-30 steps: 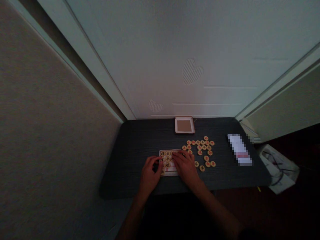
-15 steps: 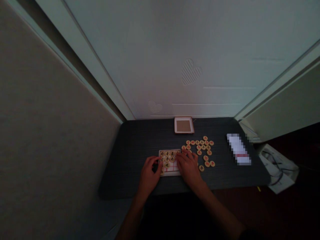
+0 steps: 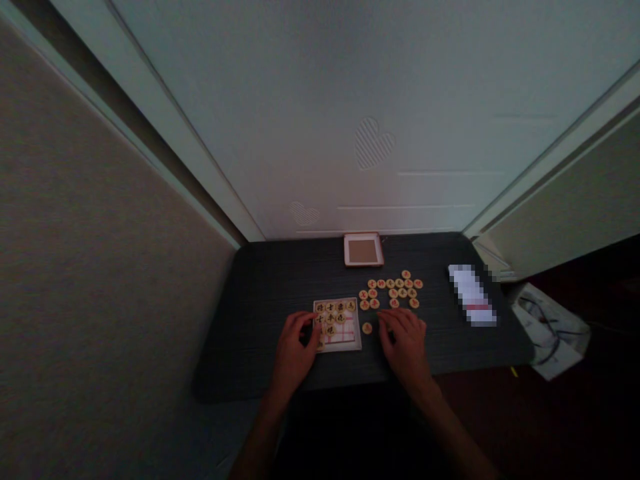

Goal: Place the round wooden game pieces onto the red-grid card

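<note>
A shallow box [image 3: 345,338] lies on the dark table, with round Chinese chess pieces [image 3: 331,319] with black characters laid in rows in its upper and left parts. Pale paper with red lines shows in the rest of it. My left hand [image 3: 296,347] grips the box's left edge, thumb and index finger bent around it. Just right of the box lies a single piece [image 3: 367,329]. My right hand [image 3: 404,339] is over the table beyond that piece, palm down, fingers apart, covering the spot below it. No piece is visible in its fingers.
Several loose pieces [image 3: 399,283], red and black, lie behind my right hand. A box lid [image 3: 363,251] rests at the table's back edge near a white panel. A blurred-out pale object [image 3: 473,297] lies at right. Beside the table sits a white container [image 3: 550,333] with cables.
My right hand has moved right, away from the box, uncovering a piece in its top-right corner. My left hand stays at the box. The view has shifted slightly.
</note>
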### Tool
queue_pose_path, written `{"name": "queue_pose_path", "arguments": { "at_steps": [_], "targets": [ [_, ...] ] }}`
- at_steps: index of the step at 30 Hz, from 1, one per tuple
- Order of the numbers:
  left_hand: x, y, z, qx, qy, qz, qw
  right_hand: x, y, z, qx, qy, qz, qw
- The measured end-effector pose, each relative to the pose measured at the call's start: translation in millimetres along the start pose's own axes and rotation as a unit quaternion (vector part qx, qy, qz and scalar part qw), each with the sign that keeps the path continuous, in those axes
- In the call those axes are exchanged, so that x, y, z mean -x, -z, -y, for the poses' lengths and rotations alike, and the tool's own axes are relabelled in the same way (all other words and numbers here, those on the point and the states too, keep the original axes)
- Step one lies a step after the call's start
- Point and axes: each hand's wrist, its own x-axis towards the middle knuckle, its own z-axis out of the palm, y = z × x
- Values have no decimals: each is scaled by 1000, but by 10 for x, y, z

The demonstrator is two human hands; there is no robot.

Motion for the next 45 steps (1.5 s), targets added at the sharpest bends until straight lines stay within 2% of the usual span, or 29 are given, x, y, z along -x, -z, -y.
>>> {"name": "queue_pose_path", "arguments": {
  "at_steps": [5, 9, 15, 23, 36, 45],
  "targets": [
    [-13, -19, -5, -5, -6, -5, 1000, 201, 222, -261, 13, -19, -10, 1000],
    [-13, -23, -48, -18, -10, -22, 1000, 327, 280, -350, 17, -15, 1, 1000],
    [18, -3, -208, -20, -24, -31, 999, 396, 218, -353, 12, -2, 18, 1000],
    [62, -40, -354, -9, -41, -25, 999, 286, 123, -330, 10, 4, 41, 999],
    [106, -141, -458, 38, -69, 28, 997, 212, 67, -337, -7, -18, 75, 997],
    [156, -162, -516, 35, -60, 73, 995, 193, 93, -298, -31, -8, 51, 998]
  ]
}}
